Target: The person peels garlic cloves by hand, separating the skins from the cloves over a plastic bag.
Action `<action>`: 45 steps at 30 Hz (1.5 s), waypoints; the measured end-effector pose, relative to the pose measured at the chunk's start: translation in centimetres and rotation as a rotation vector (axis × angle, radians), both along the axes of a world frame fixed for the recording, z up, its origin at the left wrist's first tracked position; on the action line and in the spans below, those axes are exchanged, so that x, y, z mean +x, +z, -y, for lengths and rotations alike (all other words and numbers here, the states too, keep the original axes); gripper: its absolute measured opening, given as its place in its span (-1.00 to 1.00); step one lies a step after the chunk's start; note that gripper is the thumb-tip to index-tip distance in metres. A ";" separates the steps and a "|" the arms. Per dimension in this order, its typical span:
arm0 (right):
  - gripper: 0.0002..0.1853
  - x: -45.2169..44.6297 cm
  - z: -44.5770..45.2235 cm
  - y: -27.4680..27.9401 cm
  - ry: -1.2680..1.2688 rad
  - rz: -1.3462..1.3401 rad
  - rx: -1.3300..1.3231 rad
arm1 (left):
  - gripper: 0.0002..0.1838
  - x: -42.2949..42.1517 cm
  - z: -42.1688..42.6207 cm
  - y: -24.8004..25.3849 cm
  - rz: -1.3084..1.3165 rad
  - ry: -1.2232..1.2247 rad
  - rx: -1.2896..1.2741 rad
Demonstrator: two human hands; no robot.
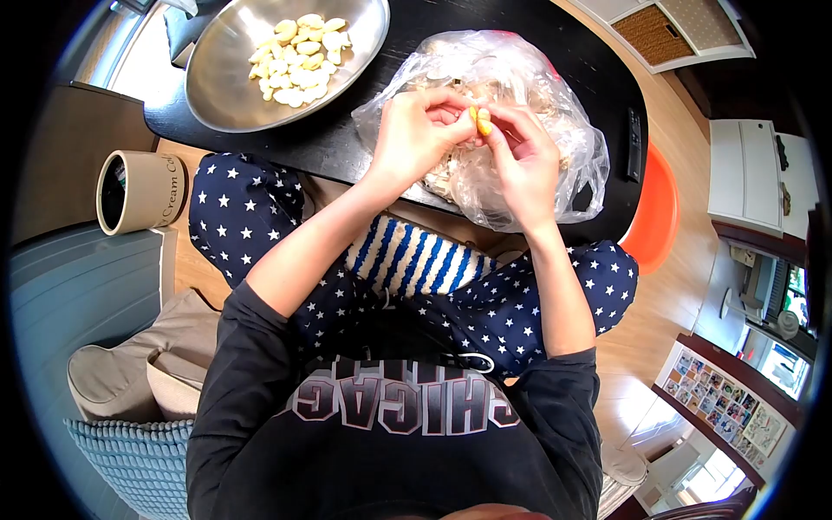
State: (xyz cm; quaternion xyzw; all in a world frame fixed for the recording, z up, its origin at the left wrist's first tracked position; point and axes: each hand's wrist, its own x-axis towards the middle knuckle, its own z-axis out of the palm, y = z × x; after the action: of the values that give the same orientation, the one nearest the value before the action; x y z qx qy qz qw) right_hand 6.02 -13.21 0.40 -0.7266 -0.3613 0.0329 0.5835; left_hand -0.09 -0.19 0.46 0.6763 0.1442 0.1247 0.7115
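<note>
In the head view, both hands meet over the near side of the dark surface point(334, 154). The left hand point(416, 134) and the right hand point(527, 165) grasp a small yellow piece point(484, 127) between their fingertips, with the fingers curled in. So small a thing probably calls for this pinch from both sides. It is above a crumpled clear plastic bag point(582, 178) with pale, flaky scraps point(438, 178) inside; the bag probably lies right under the hands so that loose bits drop into it.

At the far left, a wide metal bowl point(211, 82) holds a heap of pale yellow pieces point(299, 65), its sloping wall likely keeping them together, well apart from the scraps.

On the black shirt point(416, 472), large lettering appears upside down and seems to spell "CHICAGO". The beige bin point(156, 186) on the left reads "Cream Co", the rest turned out of sight. No brand is legible on the bag.
</note>
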 end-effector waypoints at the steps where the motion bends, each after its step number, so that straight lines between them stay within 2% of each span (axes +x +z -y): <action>1: -0.77 0.0 0.0 0.1 0.041 -0.188 0.105 | -0.80 0.0 -0.1 0.3 0.008 -0.016 -0.064; 2: -0.77 0.1 0.0 0.1 0.081 -0.376 0.209 | -0.80 0.0 -0.2 0.5 0.017 -0.033 -0.128; 5: -0.76 0.4 0.3 0.8 0.053 -0.444 0.277 | -0.81 0.1 -0.7 0.2 0.026 -0.030 -0.005; 13: -0.76 0.8 0.8 1.0 0.027 -0.459 0.204 | -0.76 -0.1 -0.3 0.6 0.028 -0.072 0.038; 18: -0.78 0.7 0.8 0.6 0.017 -0.321 0.171 | -0.76 -0.1 -0.2 0.7 0.032 -0.073 0.056; 23: -0.80 0.6 0.7 0.5 0.021 -0.290 0.149 | -0.80 -0.3 -0.2 0.8 0.061 -0.062 0.261; 26: -0.81 0.2 0.5 0.5 0.020 -0.296 0.146 | -0.79 -0.2 -0.4 0.8 -0.008 -0.049 0.273; 30: -0.81 0.2 0.5 0.9 0.006 -0.439 0.186 | -0.77 0.0 -0.5 0.7 -0.041 -0.066 0.167; 33: -0.81 0.6 0.8 0.9 -0.018 -0.444 0.154 | -0.74 0.1 -0.5 0.2 0.042 -0.100 0.126; 41: -0.81 0.2 0.8 0.6 0.004 -0.435 0.149 | -0.73 -0.3 -0.8 1.7 -0.033 -0.163 0.192; 45: -0.81 -0.1 0.6 0.9 0.010 -0.427 0.150 | -0.75 -0.1 -0.8 1.3 -0.051 -0.133 0.140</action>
State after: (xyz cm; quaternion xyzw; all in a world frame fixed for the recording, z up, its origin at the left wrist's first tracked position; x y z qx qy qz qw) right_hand 5.95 -13.82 1.34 -0.6560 -0.2345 0.1617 0.6989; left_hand -0.23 0.60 1.75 0.7353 0.1077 0.0697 0.6655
